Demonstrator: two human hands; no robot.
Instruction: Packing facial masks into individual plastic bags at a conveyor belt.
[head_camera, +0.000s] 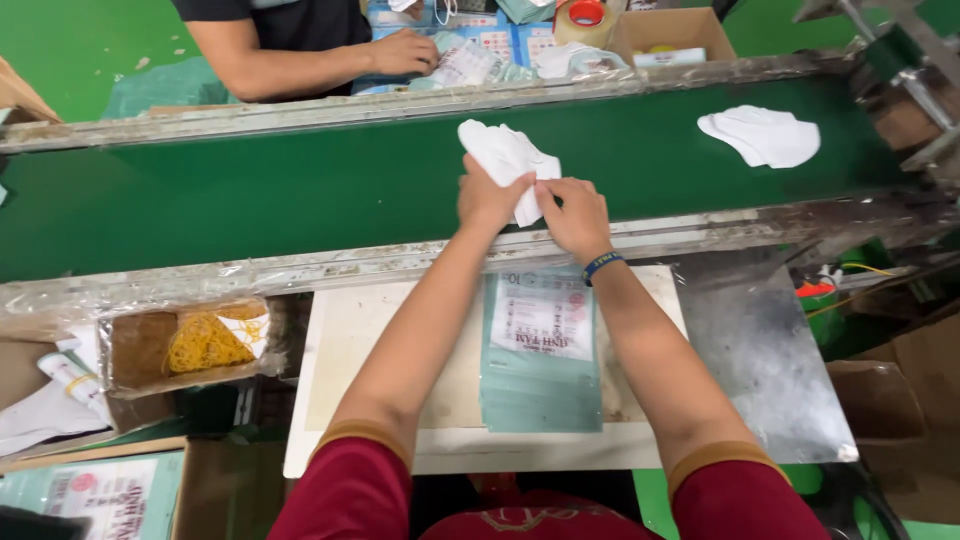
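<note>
Left hand (487, 198): the fingers are closed on the lower left edge of a stack of white face masks (505, 160), which is held over the green conveyor belt (250, 195).
Right hand (573, 212): the fingers are pinched shut on the lower right corner of the same stack; a blue wristband (601, 265) is worn on this wrist.
White face masks: the stack is found at the middle of the belt, near its front edge.
Second pile of masks (760, 135): laid flat on the belt, well apart to the right.
Tabletop (350, 340): a pile of clear printed pouches (541, 350) is seen between the forearms.
Cardboard box (185, 345): yellow rubber bands are held in it, to the left.
Co-worker's hand (402, 52): rested on packets across the belt.
</note>
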